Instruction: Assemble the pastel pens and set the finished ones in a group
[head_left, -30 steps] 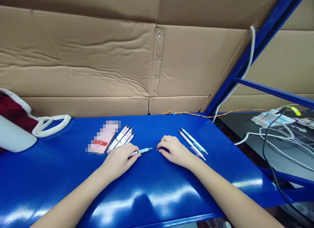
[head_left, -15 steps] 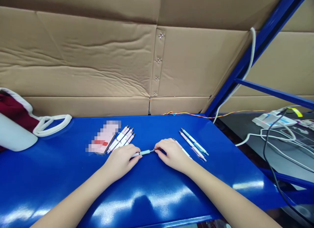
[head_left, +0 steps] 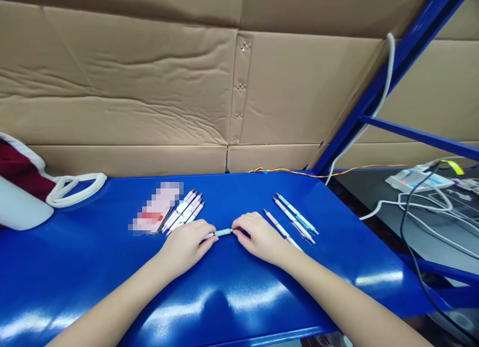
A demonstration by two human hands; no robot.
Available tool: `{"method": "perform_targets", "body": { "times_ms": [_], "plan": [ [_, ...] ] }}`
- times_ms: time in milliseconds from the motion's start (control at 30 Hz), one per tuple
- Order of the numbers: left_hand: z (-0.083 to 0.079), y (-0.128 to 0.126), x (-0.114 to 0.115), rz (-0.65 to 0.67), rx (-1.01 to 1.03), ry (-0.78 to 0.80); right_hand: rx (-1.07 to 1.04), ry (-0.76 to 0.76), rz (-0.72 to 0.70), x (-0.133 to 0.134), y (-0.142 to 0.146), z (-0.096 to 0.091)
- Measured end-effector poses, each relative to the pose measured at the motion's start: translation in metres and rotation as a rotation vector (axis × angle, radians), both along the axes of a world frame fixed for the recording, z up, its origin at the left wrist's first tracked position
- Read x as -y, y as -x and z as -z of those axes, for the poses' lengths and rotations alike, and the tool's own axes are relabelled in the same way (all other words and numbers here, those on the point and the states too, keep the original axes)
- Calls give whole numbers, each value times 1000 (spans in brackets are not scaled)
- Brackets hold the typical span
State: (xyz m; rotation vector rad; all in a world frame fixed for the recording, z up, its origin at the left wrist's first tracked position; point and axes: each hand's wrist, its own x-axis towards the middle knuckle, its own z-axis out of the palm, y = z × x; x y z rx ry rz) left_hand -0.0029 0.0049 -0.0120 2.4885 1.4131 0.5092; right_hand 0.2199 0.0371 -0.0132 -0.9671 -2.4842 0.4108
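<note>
1. Left hand (head_left: 189, 241): palm down, fingers curled, pinching the white back half of a mint-and-white pen (head_left: 223, 232) against the thumb.
2. Right hand (head_left: 258, 237): also palm down, thumb and fingertips pinching right at the pen tip (head_left: 231, 231). Too tiny to tell, loose piece or part of the barrel.
3. Pen itself: lined up roughly sideways between both hands, low over the blue table (head_left: 239, 200). Resting on it or just above? Can't tell.
4. Handling, just a guess: super light, stiff barrel, probably smooth plastic and a bit slippery, prone to rolling. Best hold around the thicker mint section or mid-barrel. Go easy at the tip, likely the fragile end, with very little to grab.
5. Just past the left hand: bunch of white and pink pens (head_left: 185, 211), dark points facing away, right beside a blurred pink phone-looking slab (head_left: 160, 207).
6. Beyond the right hand: pink-and-white pen (head_left: 279, 224) closest, near ends of a pink pen and a light blue pen (head_left: 286, 206) lying slanted farther out.
7. Way out: cardboard (head_left: 149, 87) behind, thin coloured wires (head_left: 284, 171) along the back edge, messy cables off to the right.
</note>
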Motion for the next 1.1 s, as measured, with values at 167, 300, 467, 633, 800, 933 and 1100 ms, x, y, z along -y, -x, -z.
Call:
{"method": "perform_targets", "body": {
  "times_ms": [167, 300, 467, 633, 800, 933, 1100],
  "plan": [
    [0, -1, 0, -1, 35, 22, -139, 154, 46, 0, 2, -1],
    [-1, -1, 1, 15, 71, 16, -87, 174, 37, 2, 2, -4],
    [-2, -2, 1, 27, 118, -16, 3, 147, 25, 1, 1, -2],
    [-2, -3, 2, 27, 133, -28, -121, 255, 23, 1, 0, -3],
    [-4, -3, 2, 22, 110, -30, -153, 270, 28, 2, 1, -3],
    [-4, -1, 1, 67, 75, -21, -145, 307, -9, 2, 2, -2],
    [-5, -1, 3, 93, 72, -36, -230, 483, -14, 4, 0, -4]
  ]
}}
